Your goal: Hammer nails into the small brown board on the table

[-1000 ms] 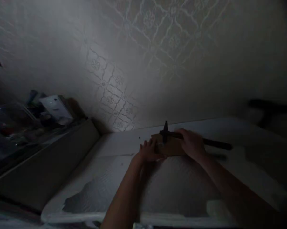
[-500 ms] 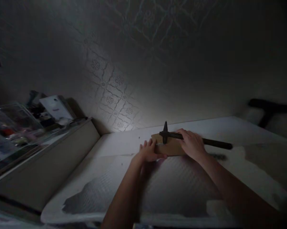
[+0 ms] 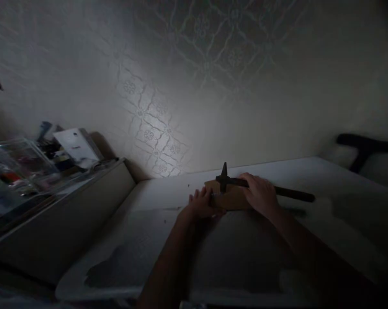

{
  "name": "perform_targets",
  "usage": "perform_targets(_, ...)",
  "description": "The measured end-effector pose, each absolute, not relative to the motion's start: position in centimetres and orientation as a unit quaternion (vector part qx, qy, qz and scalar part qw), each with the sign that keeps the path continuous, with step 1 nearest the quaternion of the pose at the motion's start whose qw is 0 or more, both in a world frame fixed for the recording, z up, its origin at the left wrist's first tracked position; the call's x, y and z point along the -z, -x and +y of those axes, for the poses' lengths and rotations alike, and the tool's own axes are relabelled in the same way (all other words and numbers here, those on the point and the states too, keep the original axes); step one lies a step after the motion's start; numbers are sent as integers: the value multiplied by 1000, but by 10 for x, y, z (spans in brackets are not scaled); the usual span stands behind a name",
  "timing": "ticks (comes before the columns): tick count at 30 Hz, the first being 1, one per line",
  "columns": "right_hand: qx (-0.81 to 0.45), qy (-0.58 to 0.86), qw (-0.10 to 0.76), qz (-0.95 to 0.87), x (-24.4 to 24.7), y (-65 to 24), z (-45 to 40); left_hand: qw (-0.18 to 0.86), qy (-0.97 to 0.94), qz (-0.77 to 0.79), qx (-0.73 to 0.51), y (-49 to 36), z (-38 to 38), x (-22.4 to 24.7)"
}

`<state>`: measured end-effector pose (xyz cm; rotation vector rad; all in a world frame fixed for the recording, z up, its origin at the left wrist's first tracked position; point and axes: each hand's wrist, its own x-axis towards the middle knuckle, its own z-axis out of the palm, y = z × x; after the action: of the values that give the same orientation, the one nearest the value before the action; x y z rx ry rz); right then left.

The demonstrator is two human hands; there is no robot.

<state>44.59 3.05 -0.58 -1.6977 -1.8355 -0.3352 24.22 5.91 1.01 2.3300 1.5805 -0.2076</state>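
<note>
A brown board [image 3: 237, 201] lies on the white table, with a short row of small, pale, nail-like pieces near its left end. My left hand [image 3: 203, 204] rests on that left end, fingers apart along the far side and thumb at the near edge. My right hand [image 3: 262, 194] is wrapped round the dark handle of a hammer [image 3: 224, 179]. The hammer's head is over the board, just right of the pale pieces, with its pointed end up. Whether its lower face touches them is too dark to tell.
A raised shelf at the left bears a white box [image 3: 76, 145] and a clear plastic case [image 3: 22, 159]. Behind the table [image 3: 155, 191] stands a patterned wall. A dark T-shaped object [image 3: 364, 148] is at the far right.
The light has shifted: the wall is brighter and the near part of the table and my arms are darker. The hammer's head has barely moved.
</note>
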Motion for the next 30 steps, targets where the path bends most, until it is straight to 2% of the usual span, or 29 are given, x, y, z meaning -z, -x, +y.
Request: perform_targets(30, 129, 627, 313, -701, 6, -445, 30, 158, -816, 551, 67, -241, 60, -8)
